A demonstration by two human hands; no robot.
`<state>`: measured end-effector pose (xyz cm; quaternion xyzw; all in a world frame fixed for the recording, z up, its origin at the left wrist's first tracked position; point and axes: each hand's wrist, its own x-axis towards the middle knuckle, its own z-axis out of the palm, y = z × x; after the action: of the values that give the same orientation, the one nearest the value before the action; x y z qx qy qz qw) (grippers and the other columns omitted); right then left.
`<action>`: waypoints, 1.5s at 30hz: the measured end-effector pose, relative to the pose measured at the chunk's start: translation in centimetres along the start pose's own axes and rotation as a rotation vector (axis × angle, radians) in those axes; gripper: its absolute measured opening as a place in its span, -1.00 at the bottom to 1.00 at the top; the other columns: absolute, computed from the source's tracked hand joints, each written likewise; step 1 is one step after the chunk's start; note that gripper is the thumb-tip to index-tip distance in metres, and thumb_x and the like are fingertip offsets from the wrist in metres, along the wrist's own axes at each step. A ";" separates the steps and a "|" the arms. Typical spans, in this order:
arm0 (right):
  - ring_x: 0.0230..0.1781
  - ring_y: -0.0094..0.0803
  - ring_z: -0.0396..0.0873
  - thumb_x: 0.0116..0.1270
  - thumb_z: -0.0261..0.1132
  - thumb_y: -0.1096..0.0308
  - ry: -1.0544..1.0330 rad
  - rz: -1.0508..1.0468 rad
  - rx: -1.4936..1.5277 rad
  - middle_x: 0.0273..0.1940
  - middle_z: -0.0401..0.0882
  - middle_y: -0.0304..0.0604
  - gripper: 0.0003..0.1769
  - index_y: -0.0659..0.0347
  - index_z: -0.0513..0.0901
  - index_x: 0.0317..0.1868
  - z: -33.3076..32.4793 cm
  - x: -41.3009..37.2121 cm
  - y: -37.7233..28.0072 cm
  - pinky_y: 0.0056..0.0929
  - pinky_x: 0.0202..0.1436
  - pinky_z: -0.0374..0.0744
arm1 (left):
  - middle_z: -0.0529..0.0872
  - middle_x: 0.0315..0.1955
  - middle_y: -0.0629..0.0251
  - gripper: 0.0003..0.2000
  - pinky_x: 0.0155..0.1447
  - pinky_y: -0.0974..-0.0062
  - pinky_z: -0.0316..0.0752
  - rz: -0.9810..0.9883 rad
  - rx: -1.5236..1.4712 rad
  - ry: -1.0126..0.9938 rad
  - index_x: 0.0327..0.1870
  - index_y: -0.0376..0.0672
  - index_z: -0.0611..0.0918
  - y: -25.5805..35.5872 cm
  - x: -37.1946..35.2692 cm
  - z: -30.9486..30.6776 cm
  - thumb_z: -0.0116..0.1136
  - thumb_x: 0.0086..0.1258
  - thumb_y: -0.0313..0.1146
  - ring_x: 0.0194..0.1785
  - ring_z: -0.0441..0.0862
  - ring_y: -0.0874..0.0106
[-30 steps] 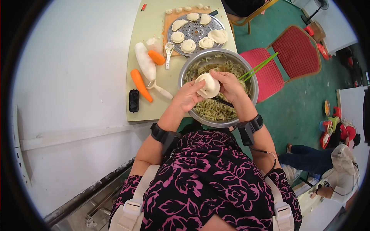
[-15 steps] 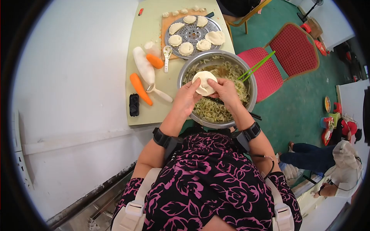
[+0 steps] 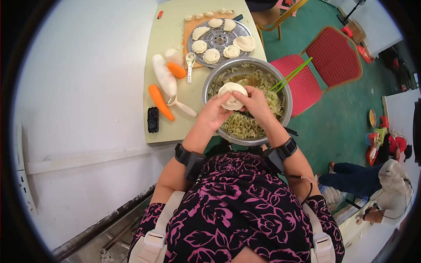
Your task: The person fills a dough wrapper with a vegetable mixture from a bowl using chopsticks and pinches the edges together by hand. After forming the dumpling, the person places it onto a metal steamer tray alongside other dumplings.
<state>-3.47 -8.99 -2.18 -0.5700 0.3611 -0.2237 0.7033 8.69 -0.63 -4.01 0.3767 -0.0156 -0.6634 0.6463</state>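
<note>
Both the left hand (image 3: 214, 112) and right hand (image 3: 255, 105) pinched a smooth, round dumpling (image 3: 233, 96) over shredded filling (image 3: 245, 125).

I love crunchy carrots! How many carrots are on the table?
2. The short carrot lies beside the white radish, near the spoon; the long carrot lies between the radish and the black object.

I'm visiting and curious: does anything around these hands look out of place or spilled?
Two oddities: one flat dough piece overhangs the rim of the metal tray, and the big bowl reaches past the edge of the table; its support there is hidden.
</note>
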 end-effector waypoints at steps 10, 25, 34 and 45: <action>-0.66 -0.66 0.39 0.23 0.13 0.00 -0.011 0.079 0.165 -0.61 0.45 -0.30 -0.56 0.30 0.53 -0.37 -1.5 -0.3 0.1 -0.72 -0.63 0.37 | 0.57 -0.19 0.25 -0.63 -0.09 0.49 0.51 0.030 0.250 -0.022 -0.03 -0.25 0.42 1.1 -1.1 1.0 0.16 0.19 -0.28 -0.15 0.56 0.45; -0.70 -0.60 0.38 0.24 0.15 0.18 0.144 -0.151 -0.245 -0.65 0.44 -0.27 -0.68 0.31 0.48 -0.48 0.5 -0.7 2.6 -0.63 -0.65 0.33 | 0.51 -0.08 0.24 -0.65 0.03 0.37 0.45 0.121 -0.035 0.064 0.02 -0.19 0.39 -0.7 -0.9 1.0 0.09 0.25 -0.29 -0.04 0.50 0.38; -0.67 -0.41 0.43 0.30 -0.03 0.01 0.090 0.054 -0.141 -0.69 0.40 -0.16 -0.50 0.34 0.49 -0.47 0.1 -1.8 1.1 -0.41 -0.58 0.36 | 0.54 -0.12 0.24 -0.67 0.00 0.37 0.47 0.031 -0.051 0.040 0.01 -0.22 0.40 -0.1 -1.0 0.0 0.05 0.28 -0.28 -0.06 0.53 0.38; -0.71 -0.57 0.36 0.34 -0.08 0.01 0.133 -0.228 -0.464 -0.66 0.39 -0.26 -0.50 0.29 0.44 -0.50 0.3 -2.1 1.5 -0.59 -0.66 0.32 | 0.51 -0.07 0.20 -0.66 0.06 0.31 0.44 0.052 -0.055 -0.041 0.04 -0.23 0.38 -0.7 -1.0 0.2 0.03 0.28 -0.31 -0.01 0.49 0.35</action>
<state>-4.71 -6.90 -3.07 -0.7371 0.3817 -0.2496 0.4986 7.91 0.30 -3.73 0.3447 -0.0204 -0.6543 0.6729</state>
